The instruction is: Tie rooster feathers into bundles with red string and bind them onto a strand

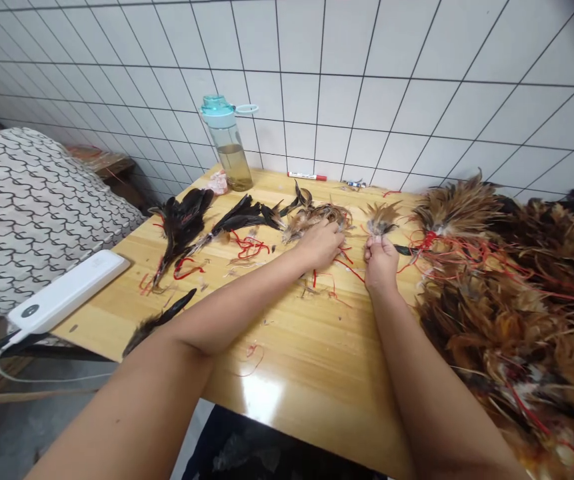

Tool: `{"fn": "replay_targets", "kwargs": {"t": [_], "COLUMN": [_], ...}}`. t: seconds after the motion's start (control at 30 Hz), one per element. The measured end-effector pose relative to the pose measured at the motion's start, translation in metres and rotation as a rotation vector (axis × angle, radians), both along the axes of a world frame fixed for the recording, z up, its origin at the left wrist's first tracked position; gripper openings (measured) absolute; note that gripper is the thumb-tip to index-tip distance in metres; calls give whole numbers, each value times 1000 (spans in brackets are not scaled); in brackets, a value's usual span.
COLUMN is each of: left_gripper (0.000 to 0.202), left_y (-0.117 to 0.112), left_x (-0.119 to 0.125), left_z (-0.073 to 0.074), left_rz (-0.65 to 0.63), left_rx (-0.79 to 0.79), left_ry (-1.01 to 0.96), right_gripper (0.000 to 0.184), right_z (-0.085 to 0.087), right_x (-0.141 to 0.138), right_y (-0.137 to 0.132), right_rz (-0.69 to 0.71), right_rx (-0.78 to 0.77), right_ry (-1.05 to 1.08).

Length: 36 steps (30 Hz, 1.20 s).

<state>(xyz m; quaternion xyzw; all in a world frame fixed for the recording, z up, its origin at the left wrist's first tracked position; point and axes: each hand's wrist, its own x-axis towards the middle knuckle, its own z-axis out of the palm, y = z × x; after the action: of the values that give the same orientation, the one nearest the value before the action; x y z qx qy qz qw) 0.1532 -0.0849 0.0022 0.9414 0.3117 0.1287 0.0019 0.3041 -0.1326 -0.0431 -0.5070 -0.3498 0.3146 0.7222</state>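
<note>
My right hand (pixel 381 264) is closed around the base of a small brown feather tuft (pixel 381 217), held upright over the wooden table (pixel 297 360). My left hand (pixel 323 244) rests closed on the table, its fingers touching a loose pile of brown feathers (pixel 317 217) just beyond it. Red thread scraps (pixel 247 247) lie scattered to the left of the hands.
A big heap of brown feathers tied with red thread (pixel 511 293) covers the table's right side. Black feathers (pixel 187 220) lie at the left, a water bottle (pixel 229 143) and a marker (pixel 307 176) by the tiled wall, and a white power bank (pixel 67 291) on the left corner.
</note>
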Motion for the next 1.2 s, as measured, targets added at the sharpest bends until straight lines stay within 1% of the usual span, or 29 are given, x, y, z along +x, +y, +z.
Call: {"fn": "replay_targets", "kwargs": {"t": [0.07, 0.13, 0.23, 0.33, 0.37, 0.43, 0.57, 0.7, 0.83, 0.9, 0.97, 1.0, 1.1, 1.13, 1.2], "left_gripper": [21, 16, 7, 7, 7, 10, 16, 24, 26, 25, 24, 22, 16, 15, 14], "left_y": [2, 3, 3, 5, 5, 7, 10, 6, -1, -2, -2, -1, 4, 5, 9], "left_x": [0, -5, -18, -39, -47, -65, -106, -142, -165, -171, -175, -177, -188, -193, -206], "left_z": [0, 4, 17, 28, 31, 36, 42, 47, 43, 39, 35, 33, 32, 32, 32], "left_rz": [5, 32, 75, 150, 182, 236, 288, 341, 344, 343, 388, 434, 597, 634, 680], "left_rx": [-6, -68, -284, -524, -576, -620, -624, -730, -810, -828, -761, -684, -362, -274, -162], "left_ry": [-40, -130, -341, -574, -633, -707, -792, -824, -788, -706, -588, -538, -442, -412, -333], "right_gripper": [34, 34, 34, 33, 32, 32, 34, 35, 37, 36, 36, 36, 36, 36, 36], "right_z": [0, -1, 0, 0, 0, 0, -1, -2, -2, -2, -1, -1, -1, -1, -1], "right_x": [-1, -1, -2, -1, -1, -1, 0, 1, 1, 1, 1, 1, 2, 2, 2], "right_y": [0, 0, -1, -2, -3, -3, -2, -1, -2, -2, -3, -3, -3, -3, -3], "right_rz": [0, 0, 5, 23, 27, 26, 29, 39, 31, 34, 39, 41, 51, 55, 63], "right_rx": [-3, -8, -18, -37, -44, -49, -41, -50, -50, -51, -54, -55, -55, -54, -52], "right_ry": [-11, -33, -52, -71, -79, -88, -83, -93, -108, -112, -113, -112, -113, -113, -115]}}
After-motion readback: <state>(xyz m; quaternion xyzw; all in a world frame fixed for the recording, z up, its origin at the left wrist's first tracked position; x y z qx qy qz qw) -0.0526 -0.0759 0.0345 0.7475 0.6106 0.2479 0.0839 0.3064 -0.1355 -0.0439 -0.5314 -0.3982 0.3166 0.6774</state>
